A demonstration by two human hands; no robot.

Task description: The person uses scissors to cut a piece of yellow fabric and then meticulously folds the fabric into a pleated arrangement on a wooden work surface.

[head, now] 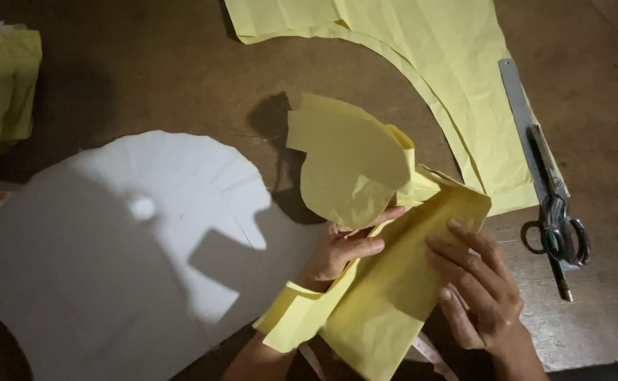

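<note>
- We find the left hand (340, 250) gripping a folded piece of yellow paper (386, 282); its fingers (365, 247) are curled tight around the fold, with a rounded flap of the paper standing up above them.
- The right hand (478, 289) lies flat on the same yellow paper, fingers spread and pressing it down rather than pinching it.
- The yellow paper sits near the front edge of the counter (182, 77), towards its right half.
- Just to the left of the left hand lies a white paper pattern (125, 254) with a scalloped rim, flat on the counter.
- A large yellow sheet (429, 70) with a curved cut edge lies towards the back edge.
- Near the right edge we note a metal ruler (517, 106), with scissors (559, 226) and a pencil (559, 271) resting over its lower end.
- A stack of yellow paper (2, 85) sits at the left edge.
</note>
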